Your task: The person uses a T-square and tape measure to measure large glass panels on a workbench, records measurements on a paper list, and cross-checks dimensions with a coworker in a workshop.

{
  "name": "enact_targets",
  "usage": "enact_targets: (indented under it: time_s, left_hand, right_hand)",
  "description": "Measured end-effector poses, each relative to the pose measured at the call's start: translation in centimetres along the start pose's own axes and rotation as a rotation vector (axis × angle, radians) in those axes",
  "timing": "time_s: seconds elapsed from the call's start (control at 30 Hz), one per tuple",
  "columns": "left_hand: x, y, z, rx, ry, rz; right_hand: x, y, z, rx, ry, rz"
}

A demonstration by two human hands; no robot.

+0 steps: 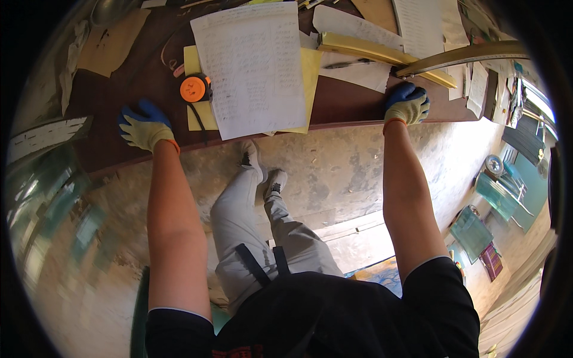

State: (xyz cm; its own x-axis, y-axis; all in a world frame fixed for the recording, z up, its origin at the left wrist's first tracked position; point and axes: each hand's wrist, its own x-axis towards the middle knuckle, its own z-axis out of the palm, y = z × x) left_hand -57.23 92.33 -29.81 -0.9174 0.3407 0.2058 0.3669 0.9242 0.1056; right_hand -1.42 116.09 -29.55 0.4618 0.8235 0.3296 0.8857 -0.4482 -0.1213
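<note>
My left hand (145, 125), in a cream work glove with blue-coated fingers, rests on the dark red-brown tabletop (100, 94) with its fingers apart and nothing in it. My right hand (408, 104), gloved alike, lies at the table's front edge with curled fingers; whether it grips anything is hidden. Just beyond it, a gold-coloured metal bar (367, 48) meets a graduated metal rule (470, 54). Between my hands lies a sheet of paper with handwriting (257, 76), over yellow paper (312, 85). An orange and black tape measure (194, 88) sits against the sheet's left side.
A pen (349, 64) lies on white paper behind the bar. Brown cardboard (109, 44) is at the far left. More papers (418, 27) cover the back right. Greenish glass panes (472, 232) stand to the right, and my feet are on the stained floor (331, 174) below.
</note>
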Motion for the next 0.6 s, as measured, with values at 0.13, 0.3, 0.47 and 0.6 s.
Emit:
enact_targets:
  time_s: [0.13, 0.3, 0.47, 0.6]
  left_hand:
    - [0.09, -0.32, 0.35, -0.016, 0.028, 0.027]
    - [0.05, -0.22, 0.2, -0.024, 0.041, 0.027]
    - [-0.02, 0.05, 0.0, -0.022, 0.043, 0.028]
    - [-0.03, 0.05, 0.07, 0.011, 0.053, 0.033]
  right_hand:
    - [-0.03, 0.1, 0.27, 0.014, 0.036, 0.002]
    - [-0.02, 0.41, 0.55, 0.003, 0.029, -0.015]
    - [0.09, 0.61, 0.77, -0.002, 0.047, -0.025]
    - [0.13, 0.59, 0.87, -0.014, 0.052, -0.009]
